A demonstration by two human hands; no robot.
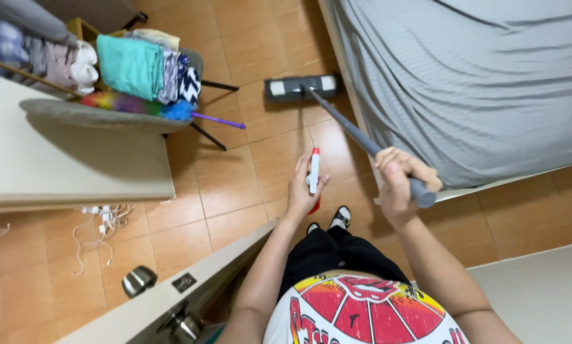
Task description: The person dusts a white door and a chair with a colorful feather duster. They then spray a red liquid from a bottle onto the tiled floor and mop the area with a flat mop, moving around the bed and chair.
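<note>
Right hand [397, 185] clenched around the grey handle of a flat mop [362, 137], mop head [300, 86] flat on the tiled floor [235, 185] beside the bed [477, 83]. Left hand [302, 188] gripping a white spray bottle with red nozzle [314, 171], upright. Chair [107, 114] piled with folded clothes [146, 67] and a rainbow duster [139, 105] nearby.

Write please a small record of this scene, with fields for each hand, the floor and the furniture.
left hand: holds white spray bottle with red cap, upright
right hand: grips grey mop handle
mop head: flat on tiled floor, beside bed
chair: piled with folded clothes, colourful duster
door: edge open, near left arm
</note>
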